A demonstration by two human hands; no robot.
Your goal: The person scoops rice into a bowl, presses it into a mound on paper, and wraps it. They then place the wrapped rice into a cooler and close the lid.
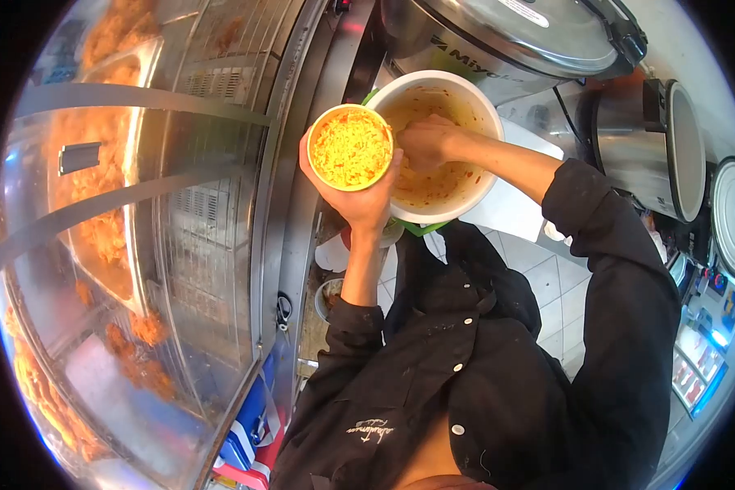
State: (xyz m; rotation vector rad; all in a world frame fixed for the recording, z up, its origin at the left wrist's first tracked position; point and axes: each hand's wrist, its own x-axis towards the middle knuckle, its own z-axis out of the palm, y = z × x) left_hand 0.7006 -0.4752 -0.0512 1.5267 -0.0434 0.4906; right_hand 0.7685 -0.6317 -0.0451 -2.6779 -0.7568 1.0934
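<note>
A round paper cup filled to the rim with yellow rice [351,149] is in my left hand [361,204], whose fingers and thumb wrap around its sides. Just right of it stands a deep white tub [488,110], its inner wall smeared with orange bits. My right hand [427,141] reaches down inside the tub with its fingers curled closed. Whatever those fingers hold, if anything, is hidden from above. The cup overlaps the tub's left rim in this view.
A glass display case [212,269] with trays of fried chicken [102,204] fills the left side. At the back stands a large Miyako rice cooker [498,61], with another steel cooker [641,155] to the right. Scissors [283,310] hang beside the case.
</note>
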